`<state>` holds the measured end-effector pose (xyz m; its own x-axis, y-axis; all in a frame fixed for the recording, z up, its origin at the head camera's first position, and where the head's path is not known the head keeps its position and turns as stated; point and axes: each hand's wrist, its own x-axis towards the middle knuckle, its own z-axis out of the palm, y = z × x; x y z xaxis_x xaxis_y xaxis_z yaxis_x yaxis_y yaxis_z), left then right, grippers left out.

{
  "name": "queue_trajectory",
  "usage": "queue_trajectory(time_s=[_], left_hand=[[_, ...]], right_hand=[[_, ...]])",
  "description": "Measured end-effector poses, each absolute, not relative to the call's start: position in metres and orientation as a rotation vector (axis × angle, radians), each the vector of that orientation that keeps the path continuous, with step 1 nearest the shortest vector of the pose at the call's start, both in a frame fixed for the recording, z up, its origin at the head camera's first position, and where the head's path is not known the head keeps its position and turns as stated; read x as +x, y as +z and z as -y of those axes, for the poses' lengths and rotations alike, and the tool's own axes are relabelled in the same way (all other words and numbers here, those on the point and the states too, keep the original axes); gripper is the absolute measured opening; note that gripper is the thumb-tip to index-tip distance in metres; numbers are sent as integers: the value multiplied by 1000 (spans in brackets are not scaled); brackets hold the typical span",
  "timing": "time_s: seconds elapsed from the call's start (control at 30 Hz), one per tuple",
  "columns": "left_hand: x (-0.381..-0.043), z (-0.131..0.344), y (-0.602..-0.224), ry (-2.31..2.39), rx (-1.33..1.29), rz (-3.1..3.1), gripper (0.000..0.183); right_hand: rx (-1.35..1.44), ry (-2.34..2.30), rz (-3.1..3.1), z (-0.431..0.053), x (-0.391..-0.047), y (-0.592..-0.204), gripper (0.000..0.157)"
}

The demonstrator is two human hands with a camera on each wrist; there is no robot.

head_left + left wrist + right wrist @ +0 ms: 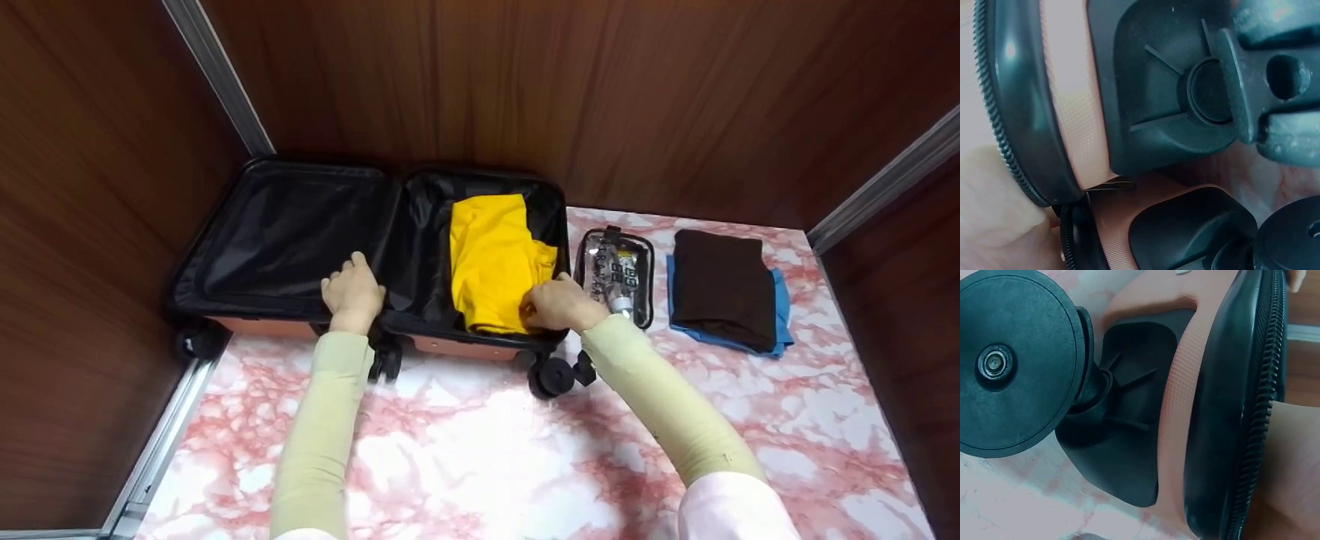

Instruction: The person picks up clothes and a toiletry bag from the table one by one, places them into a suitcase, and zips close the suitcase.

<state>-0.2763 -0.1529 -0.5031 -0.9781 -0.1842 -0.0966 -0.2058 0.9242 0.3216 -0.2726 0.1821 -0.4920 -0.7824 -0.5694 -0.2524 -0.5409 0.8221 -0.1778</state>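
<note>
An orange suitcase (465,348) with a black lining lies spread in two halves on the floor. Folded in its right half is a yellow garment (491,259). My right hand (562,304) reaches over the front right rim, its curled fingers holding the garment's near right edge; the fingertips are partly hidden. At the middle, where the two halves meet, my left hand (352,295) rests on the front rim with loose fingers. The left wrist view has that hand beside the zipper (1002,129). A caster wheel (1016,365) and the case's side fill much of the right wrist view.
Right of the suitcase lies a clear travel pouch (616,279) with small items inside. Farther right, a folded dark brown garment (720,289) sits on a blue one (781,304). Wood-panelled walls (495,82) close in behind and at both sides. Wheels (553,377) stick out in front.
</note>
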Motion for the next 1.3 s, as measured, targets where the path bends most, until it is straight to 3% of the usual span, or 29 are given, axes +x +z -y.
queue_trajectory(time_s=[0.37,0.63,1.1,1.3], left_hand=[[-276,153,-503,501,-302,-3009,69],[-277,153,-503,515,-294,-3011,68],[-275,155,-504,518,-300,-3007,67],[-277,154,-504,497,-297,-3022,66]], right_hand=[[-821,-253,-2755,-184,-275,-494,16],[-754,-383,-2812,-187,-276,-486,41],[-790,-568,-2960,-196,-278,-467,43],[-673,-749,-3027,-207,-279,-460,41]])
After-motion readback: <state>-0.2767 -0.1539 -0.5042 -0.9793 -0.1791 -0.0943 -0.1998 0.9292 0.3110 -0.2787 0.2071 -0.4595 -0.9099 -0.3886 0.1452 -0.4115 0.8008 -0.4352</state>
